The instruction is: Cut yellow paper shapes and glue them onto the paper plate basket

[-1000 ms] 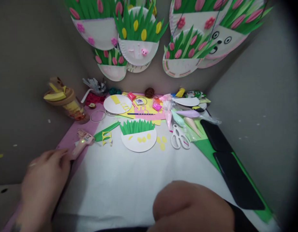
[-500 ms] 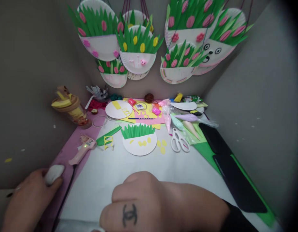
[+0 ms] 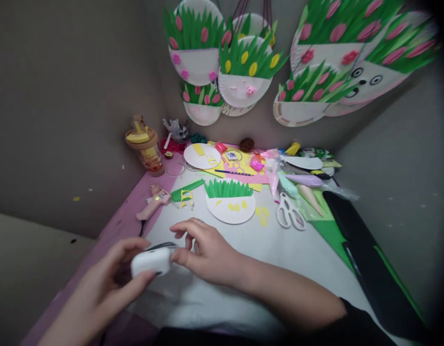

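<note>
My left hand (image 3: 110,278) grips a small white earbud case (image 3: 152,262) with rounded corners, thumb along its near side and fingers behind. My right hand (image 3: 207,247) hovers at the case's right end, thumb tip close to it and fingers apart and bent; blur hides whether they touch. A dark cord (image 3: 160,246) shows just behind the case. Beyond the hands lies a white paper plate (image 3: 231,214) with a green paper grass strip and several yellow paper ovals on it. A pink glue gun (image 3: 153,204) with a lit spot rests at the left.
White scissors (image 3: 291,212) lie right of the plate, with loose yellow ovals (image 3: 263,216) between. Piping bags (image 3: 308,180) and coloured paper fill the back. A lidded cup (image 3: 146,151) stands back left, a black phone-like slab (image 3: 380,283) at right. Decorated plates (image 3: 245,91) hang above.
My left hand has brought the earbud case from the left edge in toward the middle. My right hand has uncurled from a fist and moved beside it. The view has swung left.
</note>
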The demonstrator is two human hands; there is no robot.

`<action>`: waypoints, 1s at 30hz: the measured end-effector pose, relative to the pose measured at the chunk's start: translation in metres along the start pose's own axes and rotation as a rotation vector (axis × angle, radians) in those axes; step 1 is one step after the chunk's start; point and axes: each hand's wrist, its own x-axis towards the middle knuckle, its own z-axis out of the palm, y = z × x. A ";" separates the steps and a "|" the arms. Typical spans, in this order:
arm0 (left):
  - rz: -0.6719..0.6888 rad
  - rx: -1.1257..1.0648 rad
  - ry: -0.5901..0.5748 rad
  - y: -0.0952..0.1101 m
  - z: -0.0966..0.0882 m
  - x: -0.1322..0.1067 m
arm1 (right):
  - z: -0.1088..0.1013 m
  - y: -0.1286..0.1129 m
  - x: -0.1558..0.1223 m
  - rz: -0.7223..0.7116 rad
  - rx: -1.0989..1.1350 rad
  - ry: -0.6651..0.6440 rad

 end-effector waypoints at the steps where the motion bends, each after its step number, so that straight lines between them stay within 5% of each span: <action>1: 0.034 -0.078 -0.061 0.010 0.009 0.003 | 0.002 0.002 0.000 0.051 0.034 -0.006; 6: 0.136 -0.249 -0.040 0.025 0.046 0.019 | -0.007 0.011 -0.016 0.187 0.153 0.040; 12: 0.361 -0.415 -0.293 0.035 0.071 0.024 | -0.018 0.027 -0.057 -0.097 0.058 0.210; 16: 0.564 -0.467 -0.414 0.035 0.073 0.029 | -0.016 0.039 -0.070 0.191 0.537 0.106; 19: 0.496 -0.458 -0.450 0.033 0.078 0.032 | -0.015 0.044 -0.068 0.409 0.841 0.069; 25: 0.131 -0.544 -0.345 0.027 0.105 0.031 | -0.016 0.040 -0.063 0.478 0.743 0.277; 30: 0.300 -0.450 -0.315 0.017 0.113 0.027 | -0.019 0.046 -0.062 0.548 0.575 0.264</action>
